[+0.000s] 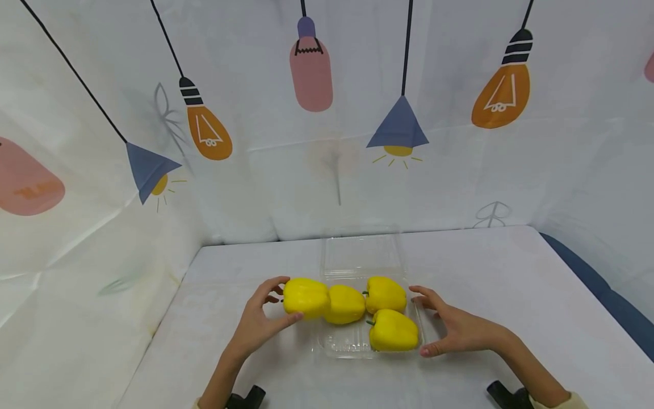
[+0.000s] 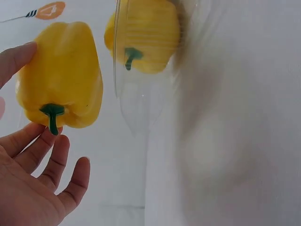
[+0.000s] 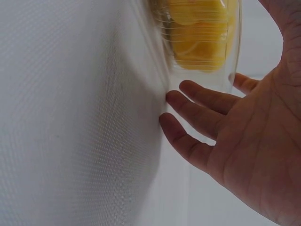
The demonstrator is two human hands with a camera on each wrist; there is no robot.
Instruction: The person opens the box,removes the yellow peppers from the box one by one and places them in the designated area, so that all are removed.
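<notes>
My left hand [image 1: 260, 322] grips a yellow bell pepper [image 1: 305, 297] between thumb and fingers at the left side of a clear plastic clamshell box [image 1: 343, 343]. In the left wrist view, the held pepper [image 2: 63, 75] shows its green stem, apart from the box wall. Inside the box lie three more yellow peppers: one on the left [image 1: 344, 305], one at the back right [image 1: 386, 295] and one at the front right [image 1: 393, 331]. My right hand [image 1: 460, 329] has its fingers spread at the box's right side and holds nothing; its fingertips are right by the wall.
The box's hinged lid [image 1: 361, 255] lies folded back toward the rear of the white table [image 1: 480, 272]. Behind the table hangs a white curtain [image 1: 245, 187] printed with lamps and bulbs. Something dark blue [image 1: 603, 289] shows past the table's right edge.
</notes>
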